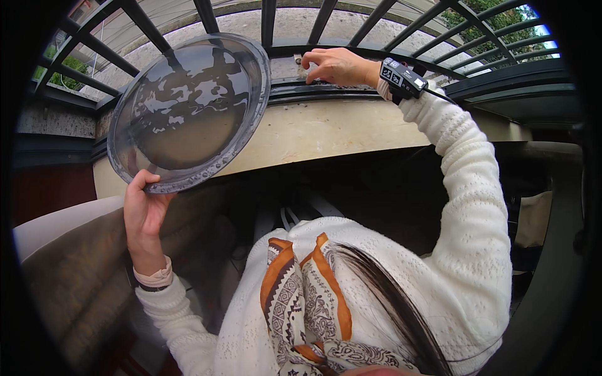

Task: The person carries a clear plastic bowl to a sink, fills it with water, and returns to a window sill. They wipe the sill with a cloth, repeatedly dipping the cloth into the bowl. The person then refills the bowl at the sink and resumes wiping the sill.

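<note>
A round translucent grey plastic basin [263, 94] tilts over the window sill, with murky water [197, 136] in it and droplets on its rim. My left hand [149, 202] is shut on the basin's near left rim, thumb on top. To the right of the basin, my right hand [336, 68] hovers over or touches the dark window track [301, 91]. Its thumb and index finger are apart with nothing visible between them; the other fingers are partly hidden. A small metal piece [297, 58] shows close to the index fingertip.
Dark metal window bars [269, 23] curve across the far side, with a concrete ledge [301, 26] beyond. A pale sill board [320, 127] with small dirt specks runs below the track. A grey-white padded edge [70, 225] lies at left. My right wrist carries a cabled device [403, 77].
</note>
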`<state>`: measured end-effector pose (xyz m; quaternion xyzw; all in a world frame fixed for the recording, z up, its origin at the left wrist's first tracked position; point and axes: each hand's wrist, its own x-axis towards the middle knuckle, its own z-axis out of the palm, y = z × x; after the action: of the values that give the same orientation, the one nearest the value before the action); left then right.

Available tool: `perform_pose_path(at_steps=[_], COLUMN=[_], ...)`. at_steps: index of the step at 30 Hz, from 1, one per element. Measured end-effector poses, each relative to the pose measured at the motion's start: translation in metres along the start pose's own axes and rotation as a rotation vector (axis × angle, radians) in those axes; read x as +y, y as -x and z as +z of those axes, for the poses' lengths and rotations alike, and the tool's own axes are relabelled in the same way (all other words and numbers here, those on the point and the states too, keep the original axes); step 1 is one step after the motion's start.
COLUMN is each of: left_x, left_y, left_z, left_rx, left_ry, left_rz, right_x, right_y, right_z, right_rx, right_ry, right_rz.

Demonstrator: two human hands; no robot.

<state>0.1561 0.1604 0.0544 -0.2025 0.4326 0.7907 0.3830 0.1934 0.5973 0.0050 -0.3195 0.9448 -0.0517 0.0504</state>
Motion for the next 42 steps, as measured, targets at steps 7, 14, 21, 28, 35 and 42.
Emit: perform_pose_path(at_steps=[7, 14, 21, 28, 35, 42], left_x=[-0.002, -0.003, -0.006, -0.004, -0.003, -0.002], left_y=[0.009, 0.009, 0.009, 0.009, 0.007, 0.008], left_z=[0.012, 0.015, 0.016, 0.017, 0.013, 0.012], left_rx=[0.029, 0.093, 0.09, 0.11, 0.107, 0.042], left_ry=[-0.026, 0.031, 0.068, 0.037, 0.033, 0.125], left_rz=[0.116, 0.142, 0.159, 0.159, 0.143, 0.107], right_x=[0.016, 0.03, 0.033, 0.046, 0.044, 0.038], right_y=[0.0, 0.01, 0.019, 0.02, 0.034, 0.066], right_z=[0.004, 0.005, 0.015, -0.016, -0.002, 0.014], right_rx=[-0.14, -0.156, -0.07, 0.05, 0.153, 0.209], right_ry=[-0.098, -0.154, -0.16, -0.182, 0.336, -0.075], right_rz=[-0.069, -0.153, -0.172, -0.066, 0.249, 0.53])
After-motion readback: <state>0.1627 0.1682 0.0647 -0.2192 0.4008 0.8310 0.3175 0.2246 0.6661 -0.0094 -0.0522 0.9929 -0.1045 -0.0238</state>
